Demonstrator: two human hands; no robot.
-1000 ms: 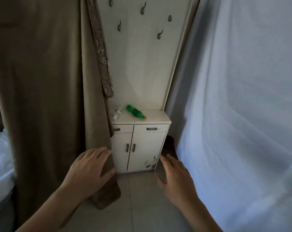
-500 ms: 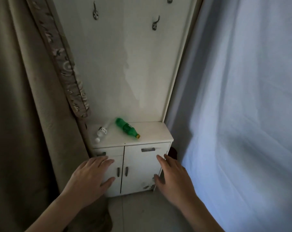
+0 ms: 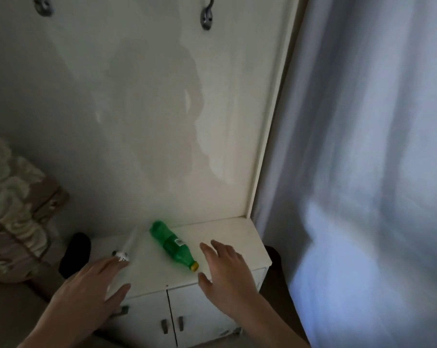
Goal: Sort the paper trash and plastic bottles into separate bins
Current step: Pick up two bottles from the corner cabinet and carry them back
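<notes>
Dimly lit, a green plastic bottle lies on its side on top of a low white cabinet, its long axis running on a diagonal: the base sits toward the back panel, up and to the left in the head view, while the yellow cap points down and to the right, toward the front edge. A white label patch shows on its upper side near the middle. Just to its left lies a clear plastic bottle, also on its side; it is blurred, and its long axis appears to slant the other way, lower end toward the front left.

The right hand hovers near the green bottle's cap, fingers spread and nearly straight, gripping nothing, apart from the bottle. The left hand reaches in with fingers extended, its fingertips at the lower end of the clear bottle; whether they touch it cannot be told, and the hand holds nothing.

The cabinet has two doors with small dark handles below its top. A tall pale back panel with blotchy patches rises behind it, carrying two metal hooks near the upper edge. A pale blue-white curtain hangs along the right side. On the left, bunched beige patterned fabric hangs beside a dark object at the cabinet's left end.
</notes>
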